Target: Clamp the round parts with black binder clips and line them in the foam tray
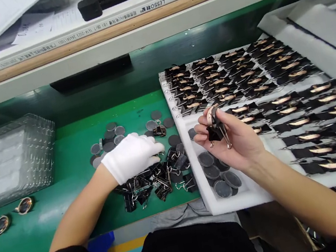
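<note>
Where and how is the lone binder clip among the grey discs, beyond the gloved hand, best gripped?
Probably pinch the binder clip by its dark body, from above and the near side, nearest the gloved left hand. The body is its broad part; thin wire shows at its far side, and grey discs flank it.

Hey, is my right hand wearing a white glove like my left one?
No, the right hand is bare as it holds a black binder clip; only the left hand is gloved.

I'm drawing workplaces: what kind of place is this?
Probably a factory workbench: see the pile of binder clips, the foam tray with rows of clipped pieces, and the stacked clear trays.
</note>
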A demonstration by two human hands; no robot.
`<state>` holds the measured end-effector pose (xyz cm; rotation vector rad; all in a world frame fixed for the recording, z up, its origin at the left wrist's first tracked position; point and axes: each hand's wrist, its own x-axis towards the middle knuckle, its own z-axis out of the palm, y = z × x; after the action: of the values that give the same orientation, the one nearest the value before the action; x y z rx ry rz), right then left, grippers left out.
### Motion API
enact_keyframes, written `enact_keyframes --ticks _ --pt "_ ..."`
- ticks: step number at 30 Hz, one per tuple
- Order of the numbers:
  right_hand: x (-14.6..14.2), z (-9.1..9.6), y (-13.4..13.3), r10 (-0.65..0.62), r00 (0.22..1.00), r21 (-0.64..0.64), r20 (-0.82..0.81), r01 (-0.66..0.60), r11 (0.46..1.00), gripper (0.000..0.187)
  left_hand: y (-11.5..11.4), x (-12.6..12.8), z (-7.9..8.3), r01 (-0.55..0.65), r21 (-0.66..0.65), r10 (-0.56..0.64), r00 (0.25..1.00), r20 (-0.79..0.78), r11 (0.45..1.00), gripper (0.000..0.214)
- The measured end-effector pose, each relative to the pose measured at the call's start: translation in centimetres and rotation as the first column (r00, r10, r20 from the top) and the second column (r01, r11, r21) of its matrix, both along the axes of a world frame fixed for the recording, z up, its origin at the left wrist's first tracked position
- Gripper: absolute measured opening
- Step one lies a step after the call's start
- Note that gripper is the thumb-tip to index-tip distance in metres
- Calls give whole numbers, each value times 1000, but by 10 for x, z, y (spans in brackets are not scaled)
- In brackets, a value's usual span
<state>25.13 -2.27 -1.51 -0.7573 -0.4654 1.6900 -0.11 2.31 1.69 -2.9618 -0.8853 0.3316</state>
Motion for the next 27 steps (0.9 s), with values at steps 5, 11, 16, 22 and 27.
enact_keyframes --ticks 5,11,16,22,27 --pt "-3 -4 -6 39 960 148 279 -83 986 22 1 -2 11 -104 -55 117 914 389 993 29" --pt "-24 1 -23 -197 743 554 640 -268 788 14 -22 18 26 -128 -2 82 625 777 992 22" --pt "-30 -2 -25 -417 650 670 636 -196 716 15 -31 47 37 -274 119 88 636 766 954 43" --pt "-27 -5 -26 -476 572 697 668 -255 670 7 -24 78 44 -453 343 209 802 559 823 64" --pt "-25 -5 -27 -468 582 678 665 -206 706 7 -17 81 44 -317 436 37 841 540 842 64"
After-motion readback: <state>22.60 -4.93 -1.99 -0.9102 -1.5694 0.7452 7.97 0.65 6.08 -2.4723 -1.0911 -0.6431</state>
